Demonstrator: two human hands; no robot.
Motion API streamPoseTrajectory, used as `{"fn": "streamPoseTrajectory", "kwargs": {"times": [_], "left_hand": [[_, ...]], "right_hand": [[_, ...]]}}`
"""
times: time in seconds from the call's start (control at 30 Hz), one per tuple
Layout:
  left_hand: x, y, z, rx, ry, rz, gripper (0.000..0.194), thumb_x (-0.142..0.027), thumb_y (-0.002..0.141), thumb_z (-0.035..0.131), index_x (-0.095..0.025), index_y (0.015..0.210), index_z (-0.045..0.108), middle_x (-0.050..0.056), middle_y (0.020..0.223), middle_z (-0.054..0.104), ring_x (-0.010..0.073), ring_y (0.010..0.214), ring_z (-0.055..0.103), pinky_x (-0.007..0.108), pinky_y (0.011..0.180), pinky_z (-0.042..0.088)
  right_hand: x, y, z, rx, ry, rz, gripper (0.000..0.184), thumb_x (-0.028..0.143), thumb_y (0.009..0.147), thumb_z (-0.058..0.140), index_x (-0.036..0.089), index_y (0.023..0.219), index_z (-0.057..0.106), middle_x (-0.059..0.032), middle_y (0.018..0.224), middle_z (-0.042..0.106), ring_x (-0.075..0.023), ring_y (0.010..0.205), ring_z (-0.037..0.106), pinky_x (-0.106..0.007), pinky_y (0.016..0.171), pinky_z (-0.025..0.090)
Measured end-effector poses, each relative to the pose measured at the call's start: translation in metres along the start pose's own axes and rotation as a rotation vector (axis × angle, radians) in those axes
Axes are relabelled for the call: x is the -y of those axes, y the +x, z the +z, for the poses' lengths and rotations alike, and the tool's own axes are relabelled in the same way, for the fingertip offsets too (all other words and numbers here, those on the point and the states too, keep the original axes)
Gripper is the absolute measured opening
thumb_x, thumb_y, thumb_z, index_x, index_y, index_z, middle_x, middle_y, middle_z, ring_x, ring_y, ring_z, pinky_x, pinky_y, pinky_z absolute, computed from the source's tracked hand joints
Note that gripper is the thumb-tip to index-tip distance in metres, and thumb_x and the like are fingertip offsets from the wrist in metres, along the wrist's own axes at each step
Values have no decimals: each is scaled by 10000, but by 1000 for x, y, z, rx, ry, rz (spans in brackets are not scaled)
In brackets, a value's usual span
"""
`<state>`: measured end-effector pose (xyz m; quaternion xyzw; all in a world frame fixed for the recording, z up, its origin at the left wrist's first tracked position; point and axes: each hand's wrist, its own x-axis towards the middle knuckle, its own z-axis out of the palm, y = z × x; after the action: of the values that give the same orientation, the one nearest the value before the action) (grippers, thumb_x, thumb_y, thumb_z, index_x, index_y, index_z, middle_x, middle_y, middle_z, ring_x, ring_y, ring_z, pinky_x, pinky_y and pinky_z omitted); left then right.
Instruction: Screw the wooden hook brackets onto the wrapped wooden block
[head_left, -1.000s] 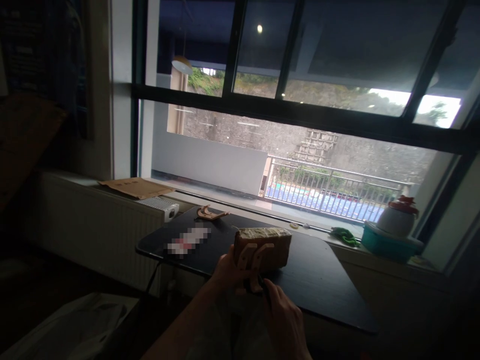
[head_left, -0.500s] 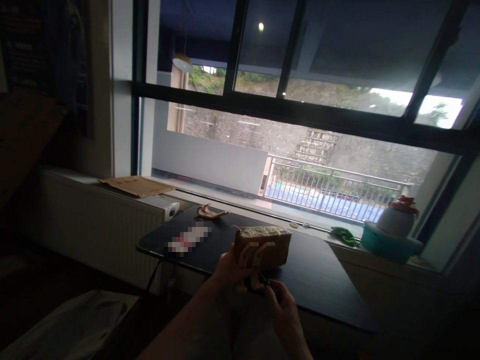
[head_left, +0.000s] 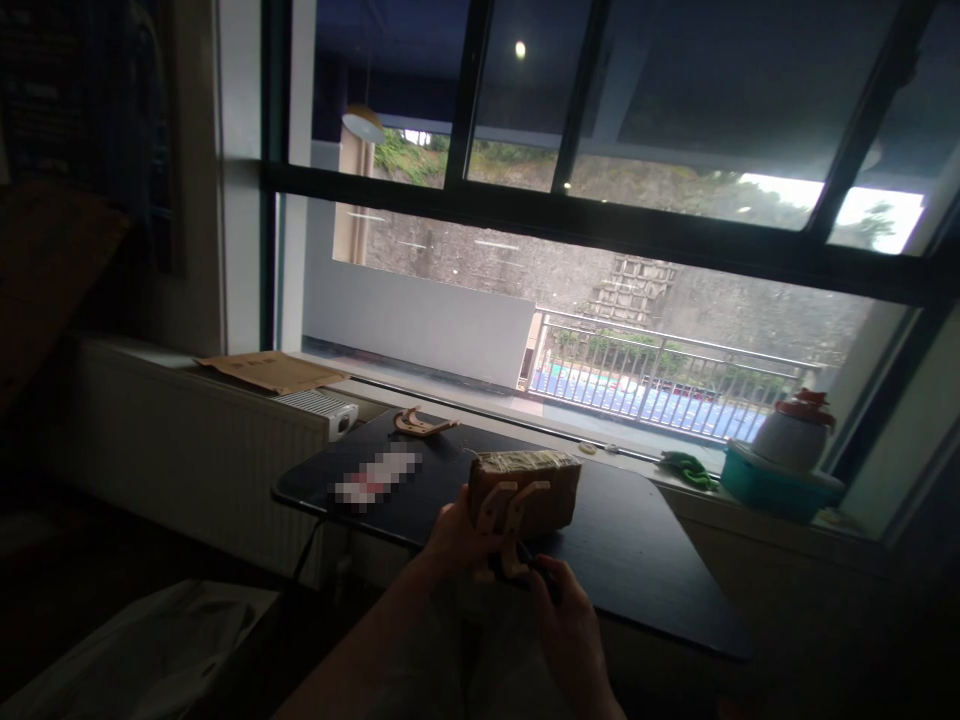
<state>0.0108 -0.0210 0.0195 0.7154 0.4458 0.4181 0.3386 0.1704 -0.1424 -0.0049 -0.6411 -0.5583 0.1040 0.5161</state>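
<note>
the right hand [head_left: 567,608] has shifted its grip on the slim dark tool [head_left: 547,570] since a second ago. the left hand [head_left: 459,542] clasps the curved wooden brackets [head_left: 514,520]; just beyond it, the brown block [head_left: 556,497] sits on the black table [head_left: 645,560].

1. Window [head_left: 600,215], dark-framed, wide; daylight entering, room otherwise dim.
2. Radiator [head_left: 202,455], ribbed, pale, below the sill's left part.
3. Table [head_left: 637,560], black, rounded corners, near the window.
4. Wall [head_left: 199,200], left side, shadowed.
5. Floor [head_left: 45,590], very dark, detail unclear.
</note>
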Motion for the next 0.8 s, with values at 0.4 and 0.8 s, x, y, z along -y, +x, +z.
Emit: {"fn": "streamPoseTrajectory", "kwargs": {"times": [0.4, 0.8], "left_hand": [[8, 1, 3, -27, 49, 92, 654, -464, 538, 812, -211, 1055, 502, 35, 932, 708, 280, 891, 673, 353, 728, 547], [5, 0, 1, -19, 30, 75, 696, -419, 521, 828, -208, 1101, 507, 43, 983, 702, 286, 931, 669, 350, 755, 551]], "right_hand": [[-2, -1, -5, -49, -168, -116, 363, 305, 834, 467, 229, 1147, 635, -41, 937, 733, -227, 764, 697, -282, 617, 493], [-7, 2, 0, -16, 81, 43, 379, 494, 843, 483, 173, 908, 674, -82, 819, 737, -245, 785, 691, -297, 684, 502]]}}
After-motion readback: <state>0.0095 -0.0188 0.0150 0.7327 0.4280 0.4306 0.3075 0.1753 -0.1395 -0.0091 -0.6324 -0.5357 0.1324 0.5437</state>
